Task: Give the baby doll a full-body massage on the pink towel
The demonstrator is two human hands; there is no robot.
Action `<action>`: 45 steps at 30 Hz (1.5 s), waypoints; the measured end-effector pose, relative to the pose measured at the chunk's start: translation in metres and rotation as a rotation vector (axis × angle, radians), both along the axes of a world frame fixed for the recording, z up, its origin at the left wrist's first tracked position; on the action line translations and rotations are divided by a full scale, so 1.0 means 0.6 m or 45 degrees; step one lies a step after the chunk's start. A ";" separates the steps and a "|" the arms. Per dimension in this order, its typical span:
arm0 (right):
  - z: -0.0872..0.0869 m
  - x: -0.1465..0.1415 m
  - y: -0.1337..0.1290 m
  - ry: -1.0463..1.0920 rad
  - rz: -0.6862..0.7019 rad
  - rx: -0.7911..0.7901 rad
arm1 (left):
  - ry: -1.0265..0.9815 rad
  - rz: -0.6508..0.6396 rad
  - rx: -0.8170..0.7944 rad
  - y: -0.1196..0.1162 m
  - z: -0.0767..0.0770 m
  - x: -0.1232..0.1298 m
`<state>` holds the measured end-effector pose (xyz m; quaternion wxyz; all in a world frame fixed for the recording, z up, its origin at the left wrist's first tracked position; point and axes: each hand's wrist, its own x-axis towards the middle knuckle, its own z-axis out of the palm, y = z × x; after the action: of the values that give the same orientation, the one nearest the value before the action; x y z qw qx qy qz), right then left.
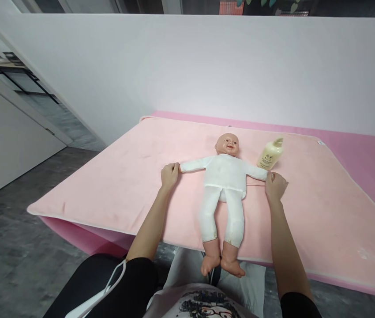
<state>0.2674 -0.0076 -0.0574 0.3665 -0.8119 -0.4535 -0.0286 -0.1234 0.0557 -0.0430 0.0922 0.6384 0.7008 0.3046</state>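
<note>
A baby doll [226, 172] with a white cloth body lies face up, its arms stretched out to both sides. My left hand [170, 175] is closed around the doll's hand at the left. At the other side my right hand [275, 185] grips the end of the doll's other arm. Both doll hands are mostly hidden by my fingers. The doll's bare feet reach past the near edge of the pink blanket [114, 176]. Just beyond my right hand is a pale yellow pump bottle [270, 153], tilted in view.
The blanket covers a pink table or mat [359, 163], which shows along the back and right. A white wall [187, 66] rises behind it. At the left are a white door panel [9, 132] and grey floor [5, 247].
</note>
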 end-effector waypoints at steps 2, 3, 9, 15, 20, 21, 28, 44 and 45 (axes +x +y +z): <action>0.001 -0.001 0.000 -0.006 -0.007 -0.004 | -0.010 -0.001 0.000 -0.001 0.001 0.001; 0.001 -0.001 -0.001 -0.010 -0.008 -0.006 | -0.018 -0.002 0.000 -0.002 0.001 0.001; 0.002 -0.002 -0.002 -0.013 -0.004 -0.022 | 0.005 -0.051 0.006 -0.005 0.002 0.000; 0.002 -0.002 -0.001 -0.025 -0.015 -0.033 | -0.019 -0.155 0.026 -0.012 0.009 0.005; 0.007 -0.004 -0.002 -0.013 -0.013 -0.041 | -0.067 -0.162 -0.016 -0.017 0.015 0.008; 0.007 -0.005 -0.003 -0.008 -0.015 -0.041 | -0.076 -0.172 -0.030 -0.018 0.016 0.009; 0.007 -0.006 -0.003 0.007 -0.014 -0.025 | -0.046 -0.234 -0.036 -0.015 0.013 0.003; 0.006 -0.005 -0.004 -0.020 -0.007 -0.028 | -0.058 -0.360 -0.075 -0.010 0.011 -0.008; 0.006 -0.005 -0.004 -0.018 -0.010 -0.032 | -0.060 -0.370 -0.070 -0.010 0.011 -0.008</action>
<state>0.2642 -0.0098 -0.0540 0.3531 -0.8179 -0.4532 -0.0300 -0.1284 0.0497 -0.0363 0.1692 0.7230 0.6069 0.2836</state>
